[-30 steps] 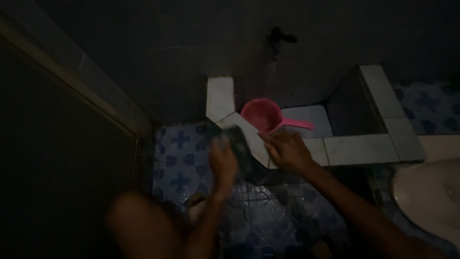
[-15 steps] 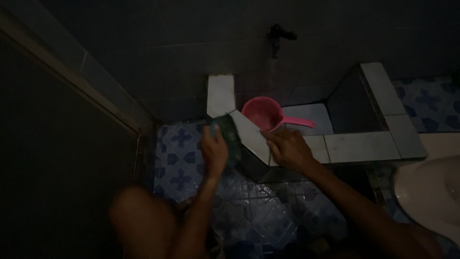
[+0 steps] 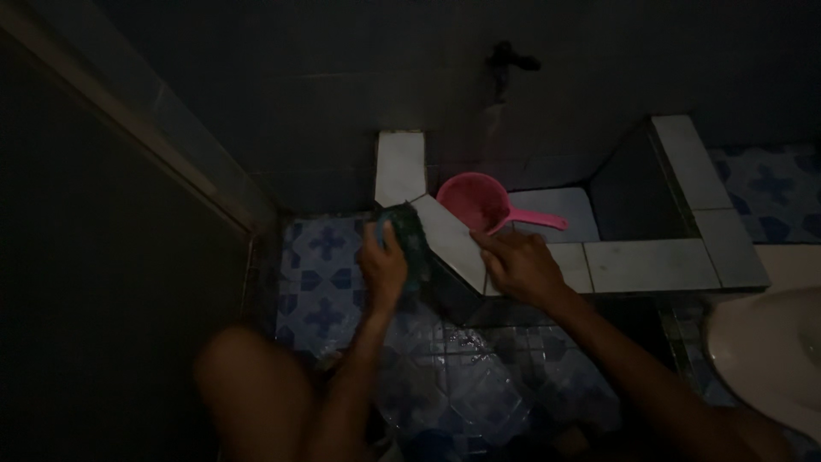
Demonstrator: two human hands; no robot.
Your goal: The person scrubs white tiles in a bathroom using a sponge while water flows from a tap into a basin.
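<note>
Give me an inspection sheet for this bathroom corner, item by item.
Surface: white tiled basin rim, blue patterned floor looks wet.
Job's things: dark green scrub pad pressed on the rim's outer corner.
Clutter: pink dipper sits in the basin.
Hands: left hand holds the pad; right hand rests flat on the rim.
Cables: nothing seen.
Surroundings: dim light, wall tap above, white toilet bowl at right.

Dim home bathroom: tiled water basin (image 3: 650, 261), wall tap (image 3: 510, 62), pink dipper (image 3: 479, 204), patterned floor tiles (image 3: 321, 278), toilet (image 3: 770, 359).
</note>
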